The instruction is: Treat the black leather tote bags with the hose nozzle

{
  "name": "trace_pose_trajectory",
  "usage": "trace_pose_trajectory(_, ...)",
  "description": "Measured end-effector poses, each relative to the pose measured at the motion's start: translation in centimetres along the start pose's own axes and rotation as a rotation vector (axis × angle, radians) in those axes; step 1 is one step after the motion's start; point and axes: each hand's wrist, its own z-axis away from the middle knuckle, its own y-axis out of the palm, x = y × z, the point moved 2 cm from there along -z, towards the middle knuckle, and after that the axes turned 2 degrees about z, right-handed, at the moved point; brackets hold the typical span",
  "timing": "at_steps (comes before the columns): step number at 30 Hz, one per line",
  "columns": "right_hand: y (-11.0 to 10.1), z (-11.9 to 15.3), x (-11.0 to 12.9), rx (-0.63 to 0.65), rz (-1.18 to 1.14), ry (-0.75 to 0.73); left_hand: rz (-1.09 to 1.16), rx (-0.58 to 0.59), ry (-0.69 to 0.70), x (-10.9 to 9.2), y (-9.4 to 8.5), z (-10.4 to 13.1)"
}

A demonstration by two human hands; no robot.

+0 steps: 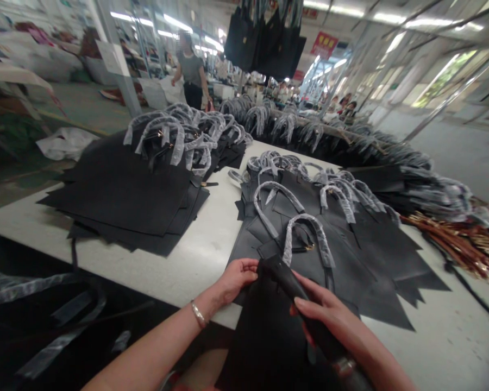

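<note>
My left hand (pixel 239 278) pinches the top edge of a black leather-like bag panel (pixel 264 331), which hangs over the table's front edge toward my lap. Wrapped around a long, rounded black piece (pixel 324 338) is my right hand (pixel 320 304). That piece slants across the panel, its far end close to my left fingertips. Whether it is a bag handle or a tool I cannot tell. Just beyond my hands lie flat black bag panels (pixel 375 271), with a plastic-wrapped handle (pixel 309 221) arching up from the nearest one.
A second stack of black panels (pixel 126 184) lies on the white table (pixel 212 228) at left. Brown straps with gold-coloured metal parts (pixel 464 241) lie at right. Wrapped handles (pixel 36 288) sit low at left. Black bags (pixel 264 41) hang overhead; a person (pixel 191 73) stands beyond.
</note>
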Motion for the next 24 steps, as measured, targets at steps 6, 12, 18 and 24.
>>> trace_pose_trajectory(6,0.6,-0.7,0.0,-0.013,-0.032,-0.039,-0.096,-0.006,0.015,0.0,0.0,0.4)
trace_pose_trajectory(12,0.0,0.0,0.3,-0.016,-0.007,-0.02,-0.192,0.09,0.012,-0.6,1.4,0.6)
trace_pose_trajectory(18,-3.8,3.1,0.7,-0.276,-0.049,-0.147,-0.161,0.049,-0.062,-0.4,3.0,0.0)
trace_pose_trajectory(24,-11.1,11.7,-1.3,-0.562,-0.084,-0.208,-0.17,-0.163,0.011,-1.5,2.6,-0.6)
